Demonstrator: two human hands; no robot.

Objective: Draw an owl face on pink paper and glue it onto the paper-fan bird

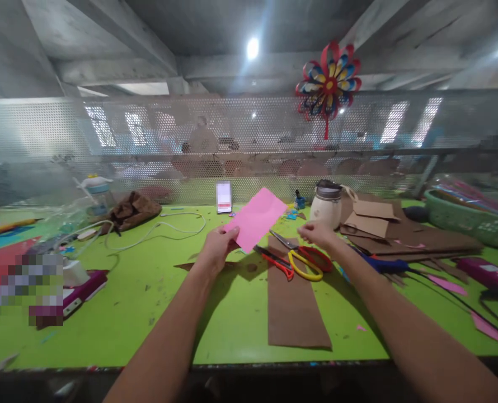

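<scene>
My left hand [220,246] is closed on the lower left edge of a sheet of pink paper [259,218], which it holds tilted above the green table. Apart from the paper, my right hand [319,234] hovers to its right with fingers curled together; whatever they may hold is too small to make out. Below that hand lie scissors with one yellow and one red handle [305,266]. Beside them rests a smaller pair of red-handled scissors [276,264]. Both pairs overlap the far end of a brown strip [293,319] lying flat on the table.
A phone [223,197] stands upright by the perforated screen. To the right are a white jar [326,207], brown sheets [425,238], a blue-handled corded tool [385,265] and a green basket [463,218]. A white cable [160,225] and purple power strip [81,294] lie left.
</scene>
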